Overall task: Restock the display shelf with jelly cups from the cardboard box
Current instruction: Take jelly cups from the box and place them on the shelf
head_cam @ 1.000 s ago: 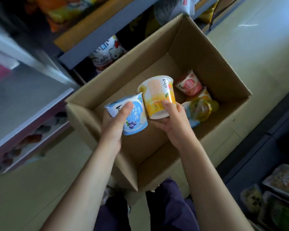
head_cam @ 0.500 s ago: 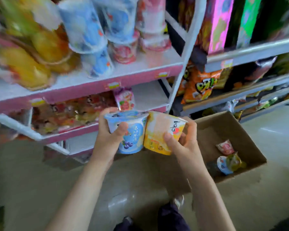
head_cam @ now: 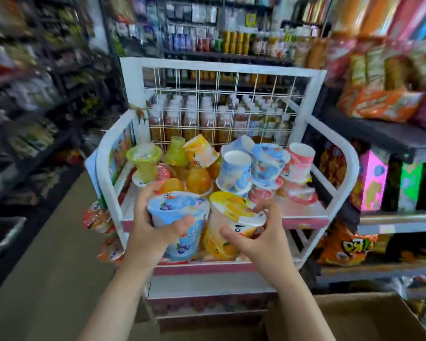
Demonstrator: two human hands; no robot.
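Two jelly cups are being carried at once here. The blue cup [head_cam: 180,225] is wrapped by the left hand [head_cam: 153,227], thumb curled across the front and fingers round the back. The orange cup [head_cam: 229,227] is pinched just under its lid by the right hand [head_cam: 261,232], thumb on the near side, fingers over the far rim, and it's tilted a bit toward the blue one. The two cups are touching side by side, held right at the front edge of the white display shelf [head_cam: 340,148].

Just beyond the fingers, the top tier is already piled with cups, some stacked, some lying on their sides. Bare shelf can be seen just past the right hand's fingers, in front of the pink cups [head_cam: 298,173], so that's probably where the orange one should be set. The blue one is best matched to the blue stack [head_cam: 236,171] straight ahead of the grip.

Cups should be lowered flat and let go one at a time, since the loose pile could easily be knocked. The cardboard box [head_cam: 369,316] is down below the right forearm for the next load.
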